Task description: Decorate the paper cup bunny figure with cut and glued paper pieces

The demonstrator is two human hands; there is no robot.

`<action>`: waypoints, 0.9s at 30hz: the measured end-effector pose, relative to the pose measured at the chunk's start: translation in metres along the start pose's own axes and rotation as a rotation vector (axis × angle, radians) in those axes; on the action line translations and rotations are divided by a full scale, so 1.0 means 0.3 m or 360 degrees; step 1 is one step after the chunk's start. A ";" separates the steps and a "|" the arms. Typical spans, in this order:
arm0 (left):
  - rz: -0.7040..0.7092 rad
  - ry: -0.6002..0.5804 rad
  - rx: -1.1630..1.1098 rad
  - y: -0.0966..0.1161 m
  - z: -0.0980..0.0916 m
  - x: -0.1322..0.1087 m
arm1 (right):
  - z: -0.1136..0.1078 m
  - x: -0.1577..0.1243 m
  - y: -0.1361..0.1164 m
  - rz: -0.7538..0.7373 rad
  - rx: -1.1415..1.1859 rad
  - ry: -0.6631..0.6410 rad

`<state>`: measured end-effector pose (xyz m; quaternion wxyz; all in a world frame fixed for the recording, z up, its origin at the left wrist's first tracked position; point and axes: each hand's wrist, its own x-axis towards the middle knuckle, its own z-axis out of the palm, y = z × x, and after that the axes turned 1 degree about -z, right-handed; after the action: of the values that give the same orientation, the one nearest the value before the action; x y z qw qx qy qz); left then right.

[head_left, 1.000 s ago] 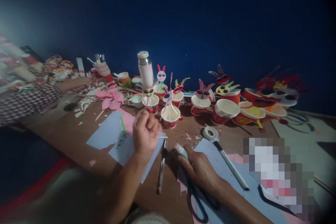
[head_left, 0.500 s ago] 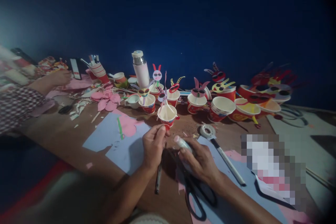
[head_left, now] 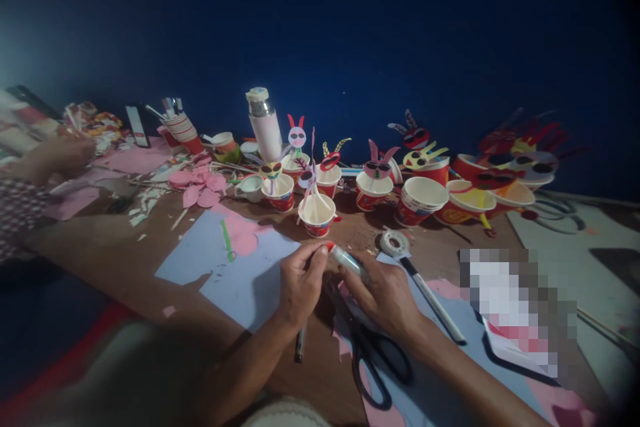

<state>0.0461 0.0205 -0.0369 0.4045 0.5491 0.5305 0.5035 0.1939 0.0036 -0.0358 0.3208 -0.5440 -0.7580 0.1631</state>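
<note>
My left hand pinches a small red paper piece between thumb and fingertips. In my right hand is a pale glue bottle, its tip touching or very close to the red piece. Just beyond my hands stands a paper cup with a paper-strip handle and a small red bit on its side. Under my right wrist lie black-handled scissors. A dark pen lies partly hidden below my left hand.
Cups with paper animal faces line the back, beside a thermos. Blue paper, pink petals, a tape roll and a white marker lie around. At left, another person's hand works.
The glue bottle in my right hand has come up against the red paper piece, my two hands moving closer together. The other person's arm at left has drawn back leftward.
</note>
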 end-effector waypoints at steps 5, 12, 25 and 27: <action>0.0051 -0.0074 0.0027 -0.009 0.004 -0.009 | 0.001 -0.002 0.006 0.0001 -0.0042 -0.0019; 0.0179 -0.0155 0.0046 -0.027 0.007 -0.014 | 0.000 -0.001 0.008 -0.0003 0.0022 -0.0057; 0.0450 -0.0228 0.0132 -0.020 -0.002 0.001 | -0.016 0.013 -0.002 0.0211 0.0636 -0.0073; 0.0446 -0.0224 0.0127 -0.023 -0.001 -0.001 | -0.018 0.017 -0.001 0.0229 0.0687 -0.0097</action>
<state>0.0446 0.0209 -0.0437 0.3445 0.6672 0.4386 0.4938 0.1961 0.0075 -0.0302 0.3942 -0.5103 -0.6741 0.3603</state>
